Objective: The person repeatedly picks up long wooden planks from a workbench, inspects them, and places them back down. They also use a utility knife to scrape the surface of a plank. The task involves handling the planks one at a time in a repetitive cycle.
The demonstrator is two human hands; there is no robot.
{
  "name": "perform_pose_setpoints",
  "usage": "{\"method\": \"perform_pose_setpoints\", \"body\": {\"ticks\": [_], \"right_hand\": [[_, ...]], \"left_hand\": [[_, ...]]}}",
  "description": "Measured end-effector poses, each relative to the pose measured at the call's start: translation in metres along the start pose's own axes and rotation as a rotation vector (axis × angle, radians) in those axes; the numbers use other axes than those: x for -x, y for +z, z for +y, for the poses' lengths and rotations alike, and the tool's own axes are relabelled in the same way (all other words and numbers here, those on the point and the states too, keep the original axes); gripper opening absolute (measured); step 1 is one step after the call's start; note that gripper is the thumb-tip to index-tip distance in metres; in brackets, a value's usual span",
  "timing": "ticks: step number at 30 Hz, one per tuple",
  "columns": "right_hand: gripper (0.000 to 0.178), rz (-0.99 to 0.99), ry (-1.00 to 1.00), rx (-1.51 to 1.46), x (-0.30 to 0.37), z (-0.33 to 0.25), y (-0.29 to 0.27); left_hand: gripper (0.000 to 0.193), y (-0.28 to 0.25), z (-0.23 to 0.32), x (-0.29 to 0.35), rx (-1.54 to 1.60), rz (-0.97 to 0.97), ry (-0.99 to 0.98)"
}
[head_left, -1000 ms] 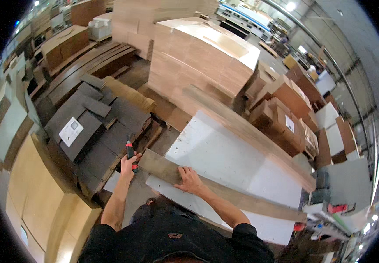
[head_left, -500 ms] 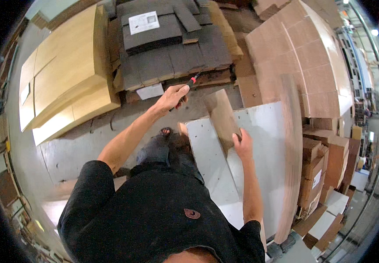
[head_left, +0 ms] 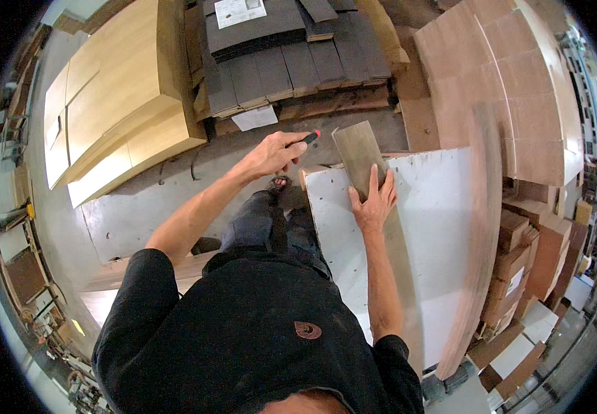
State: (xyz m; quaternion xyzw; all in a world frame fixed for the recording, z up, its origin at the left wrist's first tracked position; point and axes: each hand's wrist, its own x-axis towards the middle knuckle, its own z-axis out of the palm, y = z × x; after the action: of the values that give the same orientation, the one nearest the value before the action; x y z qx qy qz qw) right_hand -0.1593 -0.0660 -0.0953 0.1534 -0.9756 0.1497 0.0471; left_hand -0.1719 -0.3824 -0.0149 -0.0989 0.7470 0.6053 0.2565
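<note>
My left hand is closed around a slim hand tool with a black handle and a red collar, held over the floor just beyond the table's left corner. The tool's tip is too blurred to make out. Under my right hand lies a long grey-brown wooden plank. That hand rests on the plank with fingers spread and the thumb near its left edge. The plank lies lengthwise on a white-topped table, its far end sticking out past the table's far edge. My right forearm covers part of it.
Another long wooden board runs along the table's right side. Ahead stands a stack of dark panels on a pallet. Pale yellow panels are piled at left, a large brown stack at right, with cardboard boxes nearer.
The plank has shifted from a raised, tilted pose to lying along the table. My right hand has gone from gripping its edge to resting spread on top. My left hand still holds the tool.
</note>
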Motion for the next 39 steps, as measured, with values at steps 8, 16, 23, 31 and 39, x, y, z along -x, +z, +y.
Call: {"method": "perform_pose_setpoints", "body": {"ticks": [8, 16, 23, 31, 39], "right_hand": [[0.079, 0.034, 0.004, -0.033, -0.003, -0.003, -0.006], [0.077, 0.036, 0.002, -0.041, -0.004, 0.0, -0.007], [0.075, 0.064, -0.011, -0.056, -0.005, 0.002, -0.004], [0.074, 0.057, -0.019, -0.079, -0.006, 0.003, -0.004], [0.075, 0.04, -0.013, -0.074, -0.007, 0.004, -0.003]], "left_hand": [[0.051, -0.008, 0.019, -0.022, -0.241, -0.061, -0.013], [0.046, -0.006, 0.031, -0.04, -0.315, -0.166, -0.092], [0.036, -0.009, 0.051, -0.048, -0.372, -0.24, -0.15], [0.036, -0.012, 0.064, -0.057, -0.424, -0.299, -0.132], [0.033, -0.011, 0.054, -0.067, -0.493, -0.333, -0.142]]}}
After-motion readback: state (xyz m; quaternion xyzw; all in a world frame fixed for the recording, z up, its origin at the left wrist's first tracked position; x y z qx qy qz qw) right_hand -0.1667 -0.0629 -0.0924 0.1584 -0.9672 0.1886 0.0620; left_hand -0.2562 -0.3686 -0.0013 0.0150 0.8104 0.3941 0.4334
